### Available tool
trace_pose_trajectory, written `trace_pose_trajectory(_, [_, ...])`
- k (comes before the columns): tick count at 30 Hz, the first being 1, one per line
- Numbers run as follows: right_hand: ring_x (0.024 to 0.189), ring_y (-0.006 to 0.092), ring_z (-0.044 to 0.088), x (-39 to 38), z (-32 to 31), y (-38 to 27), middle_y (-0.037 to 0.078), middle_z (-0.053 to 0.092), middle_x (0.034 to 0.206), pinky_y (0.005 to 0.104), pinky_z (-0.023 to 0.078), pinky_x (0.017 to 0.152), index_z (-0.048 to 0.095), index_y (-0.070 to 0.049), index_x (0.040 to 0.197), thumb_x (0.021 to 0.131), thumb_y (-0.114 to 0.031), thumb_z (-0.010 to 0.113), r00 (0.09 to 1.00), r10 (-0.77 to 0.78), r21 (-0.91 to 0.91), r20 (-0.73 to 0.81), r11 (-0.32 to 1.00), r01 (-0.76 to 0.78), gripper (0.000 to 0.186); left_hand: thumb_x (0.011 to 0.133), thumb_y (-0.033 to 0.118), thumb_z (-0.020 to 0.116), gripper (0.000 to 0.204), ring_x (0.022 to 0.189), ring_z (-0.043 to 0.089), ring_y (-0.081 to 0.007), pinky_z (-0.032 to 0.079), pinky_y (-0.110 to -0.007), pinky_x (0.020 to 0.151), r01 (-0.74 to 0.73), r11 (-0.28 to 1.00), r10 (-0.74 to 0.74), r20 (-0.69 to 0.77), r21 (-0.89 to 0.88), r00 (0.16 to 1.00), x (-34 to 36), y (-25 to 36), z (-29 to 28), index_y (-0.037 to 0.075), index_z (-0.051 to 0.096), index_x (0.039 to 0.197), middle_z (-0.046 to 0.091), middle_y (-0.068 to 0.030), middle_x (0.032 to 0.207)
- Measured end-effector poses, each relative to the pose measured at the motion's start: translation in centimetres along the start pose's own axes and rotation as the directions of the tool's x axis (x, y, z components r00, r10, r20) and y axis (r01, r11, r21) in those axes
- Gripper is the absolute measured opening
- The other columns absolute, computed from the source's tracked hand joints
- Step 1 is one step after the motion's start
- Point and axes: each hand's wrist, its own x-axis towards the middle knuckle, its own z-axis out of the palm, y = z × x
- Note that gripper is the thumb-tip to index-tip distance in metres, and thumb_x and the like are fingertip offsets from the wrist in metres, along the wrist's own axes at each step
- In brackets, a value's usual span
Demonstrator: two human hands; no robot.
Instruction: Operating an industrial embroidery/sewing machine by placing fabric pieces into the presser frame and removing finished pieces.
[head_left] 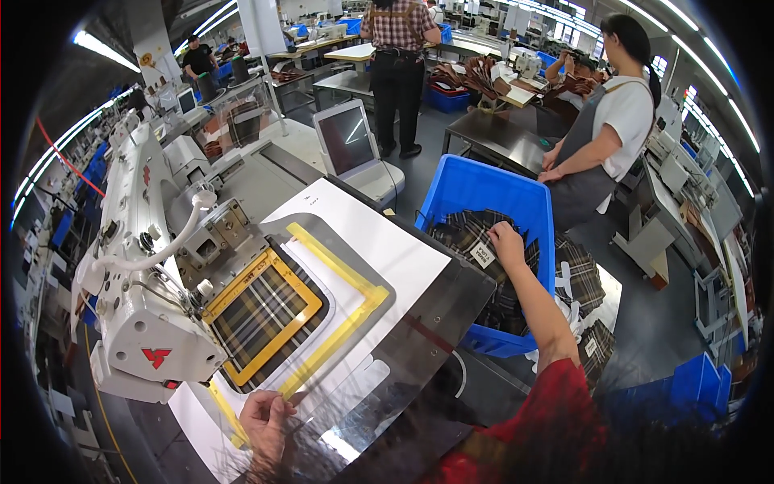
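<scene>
My right hand [508, 246] reaches into a blue bin [484, 181] on the right. Its fingers are closed at the edge of a dark plaid fabric piece [455, 232] that bears a white label [482, 256]. My left hand [264, 423] is at the near corner of a sewing template [367, 302] edged with yellow tape. Its fingers are curled and pressed together; whatever they pinch is hidden. Under the white sewing machine's head [165, 343], a yellow frame [302, 310] surrounds another plaid piece [266, 305] lying flat.
White paper [411, 258] lies under the template on the machine table. Past it, a tilted screen [345, 137] stands at the back. More plaid pieces [584, 282] lie right of the bin. A person [609, 121] in a grey apron stands behind the bin, another [395, 73] farther back.
</scene>
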Motion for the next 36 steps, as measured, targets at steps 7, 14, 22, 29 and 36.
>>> trace_pose_trajectory(7, [0.075,0.0314,0.062,-0.2,0.0,0.2,0.01,0.061,0.086,0.0393,0.049,0.063,0.056,-0.005,0.079,0.08,-0.015,0.071,0.999,-0.037,-0.041,-0.015,0.998,0.037,0.018,0.092,0.019,0.065,0.022,0.066,0.061,-0.0151,0.052,-0.028,0.067,-0.044,0.999,0.043,0.027,0.029,0.999,0.2,-0.2,0.1,-0.001,0.056,0.096,0.06,-0.0069,0.075])
trace_pose_trajectory(14, [0.076,0.0316,0.064,1.6,-4.1,-4.9,0.012,0.066,0.082,0.0381,0.05,0.066,0.064,-0.007,0.084,0.084,-0.022,0.068,0.999,-0.037,0.016,-0.011,0.999,0.037,0.015,0.089,0.013,0.066,0.018,0.067,0.062,-0.0156,0.052,-0.028,0.067,-0.047,0.994,0.042,-0.053,-0.098,0.998,-0.6,-1.0,-0.3,-0.001,0.057,0.095,0.063,-0.0083,0.077])
trace_pose_trajectory(22, [0.078,0.0234,0.065,6.0,-15.2,-20.3,0.012,0.067,0.084,0.0287,0.05,0.072,0.066,0.002,0.086,0.078,0.004,0.069,0.871,-0.428,0.391,-0.24,0.779,0.49,0.009,0.089,0.009,0.063,0.009,0.071,0.065,-0.0116,0.051,-0.025,0.065,0.003,0.999,-0.006,0.062,0.049,0.998,0.7,1.0,-0.1,0.0,0.063,0.093,0.067,-0.0061,0.081])
trace_pose_trajectory(29, [0.078,0.014,0.063,9.5,-5.2,-33.9,0.007,0.069,0.085,0.027,0.048,0.07,0.071,-0.002,0.095,0.083,-0.019,0.069,0.706,-0.584,0.79,0.4,0.61,0.056,0.02,0.088,0.017,0.065,0.018,0.068,0.064,-0.0136,0.051,-0.025,0.064,0.052,0.851,-0.059,-0.003,0.522,0.998,0.7,3.1,-4.8,0.001,0.067,0.097,0.068,-0.0067,0.085])
trace_pose_trajectory(36, [0.08,0.0281,0.067,6.1,5.2,-45.5,0.012,0.07,0.084,0.0384,0.053,0.074,0.073,-0.009,0.089,0.079,-0.022,0.07,0.46,-0.774,0.7,0.435,0.612,0.367,0.017,0.085,0.01,0.065,0.019,0.076,0.064,-0.0172,0.051,-0.031,0.069,0.198,0.802,-0.047,-0.271,0.563,0.961,6.4,0.1,-10.1,0.001,0.067,0.102,0.069,-0.0097,0.088])
